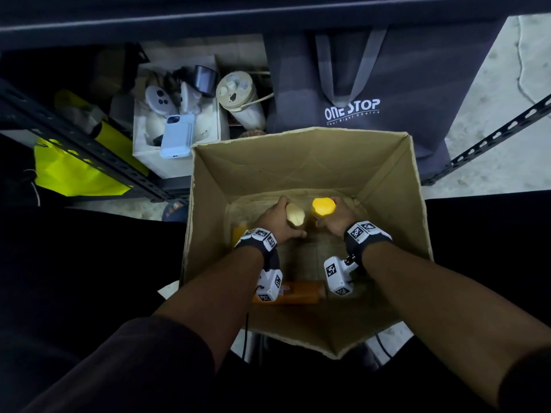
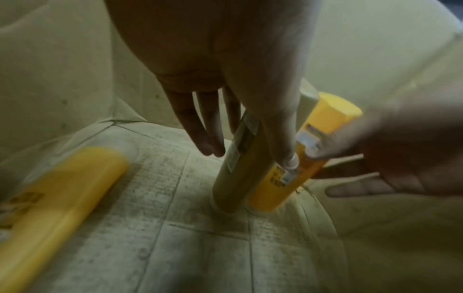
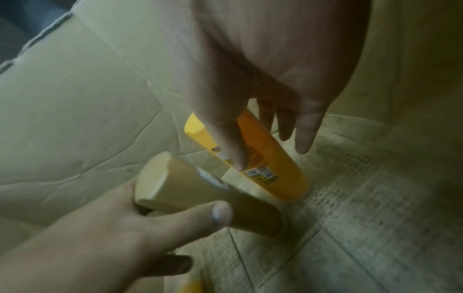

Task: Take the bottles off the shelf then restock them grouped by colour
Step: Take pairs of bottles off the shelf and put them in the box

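Nearest the person, an orange bottle [image 1: 301, 292] lies flat on the floor of the cardboard box [image 1: 208, 204], its long axis running left to right across the box, partly covered by the two wrist cameras. A further yellow bottle [image 2: 62, 188] lies on its side by the left wall, long axis running roughly toward the far wall; which end carries the cap cannot be told through the blur. Further in, both hands are lowered into the box. The left hand [image 1: 278, 223] holds a beige bottle [image 1: 295, 216] with thumb on one side and fingers straight down the other; the bottle stands on its base, cap up, long axis near vertical with a slight lean. Just beside it, touching or almost touching, a yellow bottle with a yellow cap [image 1: 323, 207] also stands base down, cap up, leaning slightly; the right hand [image 1: 335, 222] grips it between thumb and fingers, fingers narrow around the body. The box walls close in on all sides of the hands. Beyond the box, on the lowest level of a dark metal shelf [image 1: 89, 150], stand a white box [image 1: 176, 135] with a phone and controllers, a cream flask [image 1: 241, 99], a yellow-green bag [image 1: 74, 171] at left, and a dark "ONE STOP" tote bag [image 1: 372, 93] directly behind the box.
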A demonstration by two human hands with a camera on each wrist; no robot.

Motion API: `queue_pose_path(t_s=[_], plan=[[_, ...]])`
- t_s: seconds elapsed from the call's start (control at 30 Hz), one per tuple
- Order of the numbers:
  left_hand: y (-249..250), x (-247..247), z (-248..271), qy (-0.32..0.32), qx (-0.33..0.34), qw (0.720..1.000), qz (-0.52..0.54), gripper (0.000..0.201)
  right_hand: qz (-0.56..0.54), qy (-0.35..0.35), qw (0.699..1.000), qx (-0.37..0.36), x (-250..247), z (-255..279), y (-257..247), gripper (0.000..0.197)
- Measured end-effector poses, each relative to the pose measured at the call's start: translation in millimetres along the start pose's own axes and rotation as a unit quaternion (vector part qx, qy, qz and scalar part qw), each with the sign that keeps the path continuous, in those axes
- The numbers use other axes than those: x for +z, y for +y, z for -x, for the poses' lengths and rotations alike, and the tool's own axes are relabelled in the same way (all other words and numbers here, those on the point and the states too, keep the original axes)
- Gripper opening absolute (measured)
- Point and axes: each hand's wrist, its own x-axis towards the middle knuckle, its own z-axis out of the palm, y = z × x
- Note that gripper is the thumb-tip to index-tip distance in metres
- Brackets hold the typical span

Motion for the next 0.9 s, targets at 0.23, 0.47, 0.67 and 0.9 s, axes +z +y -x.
queue_pose_path(t_s=[0.23,0.47,0.67,0.9], plan=[[-3.2,9.9,5.8,0.008,0.015,0.998,0.063,0.096,-0.044,0.021,0.999,0.002,1.9,-3.5,4.9,0.079],[-1.0,9.2,-1.8,-0.032,0.02,0.997,0.067,0.086,-0.023,-0.01,1.0,-0.008,2.6,3.6,4.7,0.064],[-11.2,13.6,0.7,0.038,-0.016,0.986,0.164,0.068,-0.116,0.02,0.993,-0.015,-7.9,16.9,1.8,0.051],[6.9,-0.2,12.0,0.116,-0.013,0.948,0.296,0.045,-0.181,0.052,0.979,-0.078,-14.7,36.0,-10.6,0.045]])
